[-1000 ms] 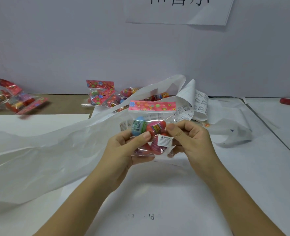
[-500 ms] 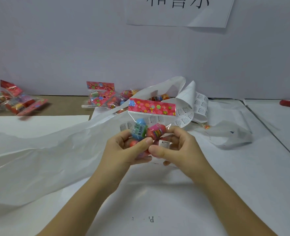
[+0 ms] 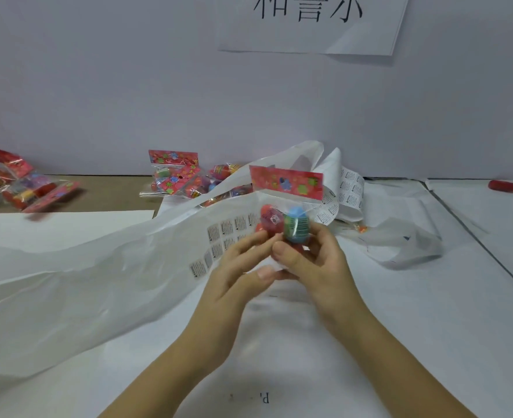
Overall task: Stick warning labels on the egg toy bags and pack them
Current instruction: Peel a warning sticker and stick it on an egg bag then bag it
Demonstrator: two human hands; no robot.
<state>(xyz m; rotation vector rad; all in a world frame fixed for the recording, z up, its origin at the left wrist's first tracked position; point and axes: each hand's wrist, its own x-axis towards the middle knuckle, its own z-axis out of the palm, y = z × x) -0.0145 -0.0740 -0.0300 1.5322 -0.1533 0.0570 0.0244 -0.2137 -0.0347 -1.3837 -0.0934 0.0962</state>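
A clear egg toy bag [image 3: 285, 212] with a red flowered header card stands upright between both hands at the centre. Red and blue eggs show inside it. My right hand [image 3: 312, 260] grips its lower part, thumb in front. My left hand [image 3: 237, 273] touches the bag's lower left side with its fingertips, thumb under it. The warning label on the bag is out of sight. A long white backing sheet of warning labels [image 3: 228, 236] runs from behind the bag toward the left.
More egg toy bags lie in a heap at the back centre [image 3: 183, 179] and at the far left [image 3: 23, 185]. Curled label sheets [image 3: 348, 188] lie behind my hands. A red object [image 3: 504, 186] rests at the far right. White paper [image 3: 370, 327] covers the table.
The bag has been turned around in my hands: the blue egg is now on the right and the label that faced me is no longer visible. My right hand shifted under the bag.
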